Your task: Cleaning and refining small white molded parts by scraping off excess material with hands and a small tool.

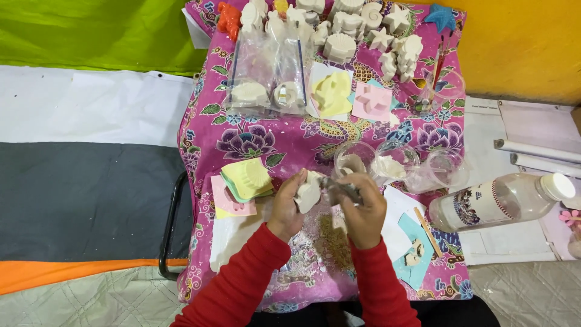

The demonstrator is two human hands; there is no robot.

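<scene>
- Table (266, 145): small, draped in a pink floral cloth; its left edge runs beside a black metal frame (169, 224), its near edge meets the red sleeves.
- Left hand (289, 206): closed around a white plaster cast (308, 192), held above the table's near middle.
- Right hand (362, 213): gripping a small grey tool (342, 188) whose tip touches the cast; just what the tool is cannot be told.
- Open room: a bare strip of cloth runs across the table's middle, between the bag and the hands; crumbs and dust (330, 239) lie on the cloth under the hands.
- Moulds (247, 180): stack of green and yellow moulds on pink paper, just left of the left hand.
- Bag (266, 72): clear plastic, holding two round white casts, toward the far side.
- Yellow mould (331, 92) and pink mould (371, 102): side by side, right of the bag.
- Casts (363, 30): many white figures crowded along the far edge, with an orange one (229, 18) and a blue star (440, 17).
- Cups (393, 162): three clear cups just beyond the right hand; two hold white material, the rightmost lies tipped.
- Bottle (502, 200): clear plastic, white cap, lying on its side off the table's right edge, on white sheets.
- Stick (427, 230): wooden, on blue paper near the right edge.
</scene>
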